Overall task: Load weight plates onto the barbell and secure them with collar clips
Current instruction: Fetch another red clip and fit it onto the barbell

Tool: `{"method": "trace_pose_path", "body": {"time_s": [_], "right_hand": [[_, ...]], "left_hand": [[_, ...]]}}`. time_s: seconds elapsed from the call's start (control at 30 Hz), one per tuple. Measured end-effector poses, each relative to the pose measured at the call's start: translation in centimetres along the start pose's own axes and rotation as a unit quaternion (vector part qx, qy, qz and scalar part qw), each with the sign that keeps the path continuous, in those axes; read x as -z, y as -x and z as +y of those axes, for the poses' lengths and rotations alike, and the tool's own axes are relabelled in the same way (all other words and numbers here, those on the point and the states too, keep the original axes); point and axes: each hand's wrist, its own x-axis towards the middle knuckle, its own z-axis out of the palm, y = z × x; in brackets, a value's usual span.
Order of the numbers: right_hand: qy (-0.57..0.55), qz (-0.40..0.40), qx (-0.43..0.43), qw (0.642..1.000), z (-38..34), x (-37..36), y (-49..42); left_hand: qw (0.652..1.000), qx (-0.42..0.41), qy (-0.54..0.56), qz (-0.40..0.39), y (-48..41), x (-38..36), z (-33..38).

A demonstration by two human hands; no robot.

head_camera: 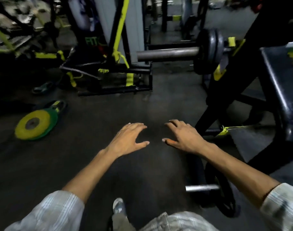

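While your left hand [128, 139] and right hand [184, 137] hover side by side over the dark floor [95, 164] in the near middle, both are spread flat, palms down, fingers apart, gripping nothing. Your barbell [167, 54] lies far right, resting on the black rack [239, 77]; its grey sleeve is bare along most of its length and points left, with a blunt, open end. Two dark weight plates [209, 50] sit on that sleeve, pushed hard against the inner stop, faces touching; they are round, dull black, with a raised rim. No collar can be made out on the sleeve, though blur limits certainty. A second plate, yellow over green [35, 123], lies flat on the floor at far left, well apart from your hands, its grey hub facing up. Near right, beneath your right forearm, a short chrome peg [202, 188] projects left from a dark round plate [224, 194] standing on edge. A padded bench [279, 80] occupies the right edge. Your striped sleeves [47, 212] and one shoe [118, 205] show at the near edge.
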Motion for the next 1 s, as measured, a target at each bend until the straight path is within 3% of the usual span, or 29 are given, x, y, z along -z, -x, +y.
{"method": "trace_pose_path", "body": {"time_s": [0.27, 0.5, 0.73, 1.0], "right_hand": [[-0.018, 0.086, -0.185, 0.979, -3.1, 3.3, -3.7], [0.004, 0.142, -0.280, 0.949, -2.5, 7.3, -4.7], [0.074, 0.211, -0.326, 0.919, 1.5, 15.5, -5.8], [0.146, 0.259, -0.377, 0.877, 6.2, 25.4, -6.4]], "left_hand": [[0.979, -0.203, -0.023, -0.006, -11.4, 5.6, -5.9], [0.940, -0.340, -0.025, 0.024, -20.3, 9.8, -4.4], [0.899, -0.430, 0.010, 0.085, -28.8, 16.3, 0.4], [0.868, -0.476, 0.056, 0.130, -37.3, 23.4, 7.2]]}}
